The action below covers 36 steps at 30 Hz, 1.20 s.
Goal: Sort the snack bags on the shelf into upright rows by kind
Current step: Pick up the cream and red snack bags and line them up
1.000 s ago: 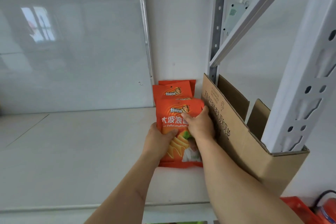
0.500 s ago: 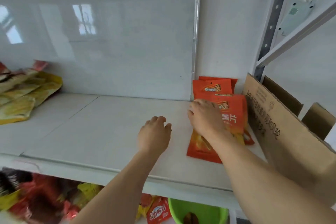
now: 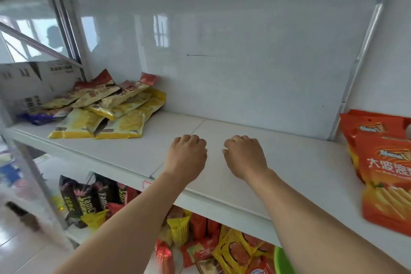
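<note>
At nine o'clock on the white shelf (image 3: 289,162), the yellow snack bags (image 3: 106,115) lie flat in a messy pile, so they probably still need sorting. In the middle, the left hand (image 3: 188,155) is over bare shelf with its fingers (image 3: 189,139) curled in, holding nothing. Just beside it, the right hand (image 3: 244,158) is the same, fingers bent down, empty, maybe touching the shelf. At three o'clock, the orange chip bags (image 3: 387,173) stand in a row, one behind another, already sorted.
</note>
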{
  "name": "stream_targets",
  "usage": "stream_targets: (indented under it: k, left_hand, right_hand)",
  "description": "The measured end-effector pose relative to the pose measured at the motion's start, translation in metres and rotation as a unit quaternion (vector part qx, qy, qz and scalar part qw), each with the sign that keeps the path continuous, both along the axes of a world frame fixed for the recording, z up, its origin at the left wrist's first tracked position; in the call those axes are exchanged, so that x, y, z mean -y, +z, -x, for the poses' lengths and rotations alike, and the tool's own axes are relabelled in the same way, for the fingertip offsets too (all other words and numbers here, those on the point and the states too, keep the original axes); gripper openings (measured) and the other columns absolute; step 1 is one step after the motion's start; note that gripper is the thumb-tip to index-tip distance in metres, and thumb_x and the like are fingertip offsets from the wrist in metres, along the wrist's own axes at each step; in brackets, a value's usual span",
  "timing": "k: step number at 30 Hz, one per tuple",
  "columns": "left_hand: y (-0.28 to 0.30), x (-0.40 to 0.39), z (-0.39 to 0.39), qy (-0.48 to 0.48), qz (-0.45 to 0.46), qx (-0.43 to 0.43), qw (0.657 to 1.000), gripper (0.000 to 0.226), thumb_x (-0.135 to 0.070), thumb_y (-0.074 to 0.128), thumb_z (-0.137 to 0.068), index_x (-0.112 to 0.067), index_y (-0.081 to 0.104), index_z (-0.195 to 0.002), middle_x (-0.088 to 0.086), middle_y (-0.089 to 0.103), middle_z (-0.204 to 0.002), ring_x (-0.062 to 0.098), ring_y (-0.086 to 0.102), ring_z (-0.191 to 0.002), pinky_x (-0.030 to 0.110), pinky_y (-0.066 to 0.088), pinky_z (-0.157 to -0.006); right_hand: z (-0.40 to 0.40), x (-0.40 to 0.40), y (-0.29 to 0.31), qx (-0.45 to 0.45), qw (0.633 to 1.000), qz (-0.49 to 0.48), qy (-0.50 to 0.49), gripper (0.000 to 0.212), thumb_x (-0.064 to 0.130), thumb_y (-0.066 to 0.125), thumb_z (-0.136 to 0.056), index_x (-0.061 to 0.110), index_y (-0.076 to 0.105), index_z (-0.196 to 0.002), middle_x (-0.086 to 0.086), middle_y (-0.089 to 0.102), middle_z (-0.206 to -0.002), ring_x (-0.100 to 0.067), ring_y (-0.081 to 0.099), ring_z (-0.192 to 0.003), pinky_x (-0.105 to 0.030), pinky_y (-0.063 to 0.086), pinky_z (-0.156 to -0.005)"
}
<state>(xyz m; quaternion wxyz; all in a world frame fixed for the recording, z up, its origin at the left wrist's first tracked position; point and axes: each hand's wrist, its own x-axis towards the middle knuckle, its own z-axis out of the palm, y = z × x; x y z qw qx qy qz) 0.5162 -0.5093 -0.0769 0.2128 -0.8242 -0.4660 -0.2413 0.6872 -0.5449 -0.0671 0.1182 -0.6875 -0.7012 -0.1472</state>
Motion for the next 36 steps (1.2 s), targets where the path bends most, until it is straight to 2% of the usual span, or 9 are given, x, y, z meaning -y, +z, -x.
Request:
stream_targets:
  k: [3,10,15,18,21,24,27,32,36]
  left_hand:
    - [0.002,-0.02,0.043,0.011,0.004,0.005,1.0,0.009,-0.024,0.07,-0.087,-0.016,0.072,-0.085,0.002,0.071,-0.087,0.026,0.068,-0.085,0.038,0.052,-0.076]
    - [0.005,-0.062,0.127,0.078,-0.005,0.027,0.997,0.007,-0.025,0.074,-0.083,-0.018,0.074,-0.082,-0.002,0.072,-0.084,0.024,0.07,-0.082,0.036,0.053,-0.07]
    - [0.013,-0.1,0.175,0.114,0.009,0.04,0.993,0.013,-0.027,0.07,-0.087,-0.017,0.076,-0.091,-0.001,0.073,-0.092,0.026,0.07,-0.091,0.038,0.053,-0.075]
    - [0.021,-0.13,0.202,0.134,0.008,0.05,0.99,0.018,-0.03,0.067,-0.09,-0.016,0.075,-0.098,0.0,0.073,-0.099,0.028,0.068,-0.099,0.039,0.052,-0.078]
    - [0.034,-0.163,0.225,0.141,0.037,0.092,0.985,0.03,-0.034,0.05,-0.1,-0.017,0.069,-0.116,-0.001,0.068,-0.119,0.026,0.059,-0.117,0.04,0.047,-0.092]
    - [0.046,-0.2,0.245,0.14,0.059,0.133,0.979,0.034,-0.036,0.046,-0.102,-0.021,0.064,-0.126,-0.003,0.062,-0.129,0.023,0.054,-0.123,0.037,0.046,-0.096]
    - [0.057,-0.231,0.264,0.142,0.082,0.19,0.968,0.037,-0.039,0.048,-0.101,-0.023,0.059,-0.132,-0.004,0.059,-0.135,0.022,0.052,-0.125,0.037,0.045,-0.094]
    - [0.071,-0.28,0.299,0.14,0.148,0.285,0.937,0.047,-0.045,0.051,-0.099,-0.023,0.051,-0.141,0.0,0.054,-0.142,0.025,0.053,-0.126,0.037,0.046,-0.091]
    - [0.076,-0.333,0.326,0.134,0.202,0.344,0.907,0.057,-0.053,0.048,-0.098,-0.018,0.047,-0.144,0.006,0.056,-0.143,0.027,0.052,-0.129,0.038,0.044,-0.096]
  right_hand:
    - [0.046,-0.024,0.003,-0.008,1.0,0.002,0.009,0.03,0.03,0.036,-0.105,0.017,0.062,-0.113,-0.004,0.062,-0.12,-0.028,0.055,-0.113,-0.038,0.038,-0.091]
    - [0.122,-0.084,0.012,-0.024,0.999,-0.003,0.033,0.029,0.027,0.036,-0.104,0.017,0.062,-0.112,-0.005,0.062,-0.117,-0.028,0.055,-0.111,-0.038,0.039,-0.088]
    - [0.171,-0.135,0.023,-0.042,0.997,-0.028,0.052,0.024,0.024,0.039,-0.103,0.015,0.061,-0.103,-0.006,0.064,-0.11,-0.029,0.058,-0.104,-0.037,0.039,-0.081]
    - [0.199,-0.17,0.031,-0.09,0.993,-0.034,0.065,0.027,0.026,0.037,-0.103,0.014,0.062,-0.106,-0.006,0.064,-0.11,-0.03,0.059,-0.103,-0.035,0.04,-0.078]
    - [0.226,-0.212,0.037,-0.164,0.983,-0.042,0.068,0.028,0.031,0.04,-0.102,0.017,0.063,-0.11,-0.004,0.067,-0.113,-0.028,0.061,-0.104,-0.035,0.045,-0.078]
    - [0.254,-0.254,0.043,-0.264,0.962,-0.028,0.057,0.038,0.041,0.044,-0.101,0.017,0.059,-0.127,-0.003,0.065,-0.126,-0.027,0.06,-0.115,-0.035,0.046,-0.083]
    - [0.28,-0.29,0.049,-0.388,0.92,-0.016,0.046,0.059,0.051,0.046,-0.099,0.013,0.045,-0.145,-0.006,0.059,-0.139,-0.027,0.054,-0.127,-0.037,0.046,-0.093]
    - [0.319,-0.337,0.053,-0.545,0.838,-0.019,-0.019,0.084,0.061,0.053,-0.092,0.004,0.031,-0.149,-0.013,0.053,-0.144,-0.032,0.053,-0.129,-0.042,0.046,-0.102]
    - [0.341,-0.359,0.046,-0.568,0.819,-0.013,-0.081,0.085,0.064,0.054,-0.09,0.006,0.03,-0.148,-0.011,0.056,-0.139,-0.032,0.056,-0.125,-0.036,0.043,-0.089]
